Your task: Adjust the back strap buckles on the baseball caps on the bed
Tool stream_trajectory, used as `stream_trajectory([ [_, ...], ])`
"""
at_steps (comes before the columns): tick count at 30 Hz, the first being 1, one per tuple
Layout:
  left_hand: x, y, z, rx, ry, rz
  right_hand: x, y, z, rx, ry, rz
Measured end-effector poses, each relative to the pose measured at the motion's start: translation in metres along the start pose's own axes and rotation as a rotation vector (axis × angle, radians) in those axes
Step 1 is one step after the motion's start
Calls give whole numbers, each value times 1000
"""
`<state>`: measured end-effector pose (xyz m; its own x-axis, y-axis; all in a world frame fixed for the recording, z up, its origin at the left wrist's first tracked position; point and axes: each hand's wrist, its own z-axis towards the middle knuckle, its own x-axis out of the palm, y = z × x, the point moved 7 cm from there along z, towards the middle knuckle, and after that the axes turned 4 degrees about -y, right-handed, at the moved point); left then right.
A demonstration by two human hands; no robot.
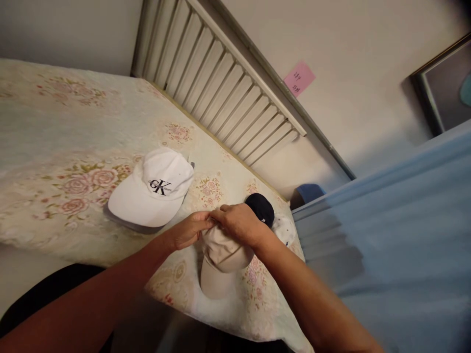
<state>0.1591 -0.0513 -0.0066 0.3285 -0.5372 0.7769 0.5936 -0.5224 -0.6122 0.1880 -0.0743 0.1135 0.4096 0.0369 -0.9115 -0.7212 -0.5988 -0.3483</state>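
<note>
A beige cap (220,260) lies on the floral bedspread (73,147) near its front corner, brim toward me. My left hand (191,228) and my right hand (241,224) both rest on its crown, fingers closed and pinching the fabric where they meet. A white cap with a black "CK" logo (152,189) sits to the left of my hands. Just behind my right hand is a dark navy cap (262,207), and a small white cap (285,229) shows partly beside it.
A slatted white headboard or radiator panel (224,83) runs along the wall behind the bed. A pink sticky note (299,77) is on the wall. Blue fabric (390,235) fills the right side. A blue object (309,192) lies by the bed's far corner.
</note>
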Motion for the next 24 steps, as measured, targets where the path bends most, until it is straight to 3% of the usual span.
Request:
stream_trajectory([
  [6, 4, 5, -1, -51, 50, -14, 5, 3, -3, -71, 25, -26],
  [11, 8, 5, -1, -48, 110, 4, 13, -7, -6, 51, -76, 129],
  [18, 11, 2, -3, -64, 122, 19, 25, -32, -15, 472, -422, 772],
  [21, 16, -1, -5, -68, 140, 39, 43, -40, -19, 668, -451, 1140],
  [24, 19, -1, -7, -73, 151, 54, 53, -42, -20, 742, -462, 1439],
])
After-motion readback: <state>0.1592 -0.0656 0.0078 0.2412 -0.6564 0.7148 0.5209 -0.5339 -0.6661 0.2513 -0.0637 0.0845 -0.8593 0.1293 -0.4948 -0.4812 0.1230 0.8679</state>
